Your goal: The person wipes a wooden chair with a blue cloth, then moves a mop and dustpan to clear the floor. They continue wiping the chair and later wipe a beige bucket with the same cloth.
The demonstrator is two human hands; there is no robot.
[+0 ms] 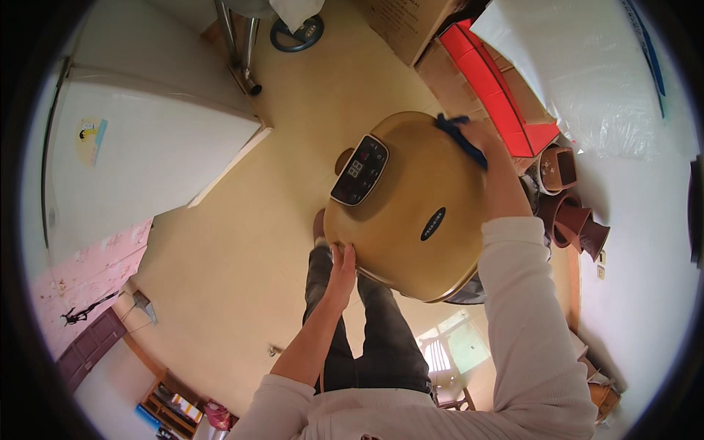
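Note:
A gold-coloured household appliance point(407, 236) with a smooth rounded top stands in front of my legs. Its black control panel point(360, 170) has a digital display and faces up at the left side. A dark oval badge point(433, 224) with writing sits nearer its right side. My left hand point(343, 269) holds the near-left rim, fingertips on the upper edge and the rest of the grip hidden. At the far right edge, my right hand point(477, 135) grips a dark blue cloth point(461, 136) against the top surface. The appliance's underside is out of sight.
A red carton point(489, 82) and a cardboard box point(404, 27) stand at upper right. Flowerpots point(572, 220) line the right wall. A white cabinet point(148, 148) juts in from the left. A metal stand point(250, 55) is at the top, a small shelf point(170, 404) at lower left.

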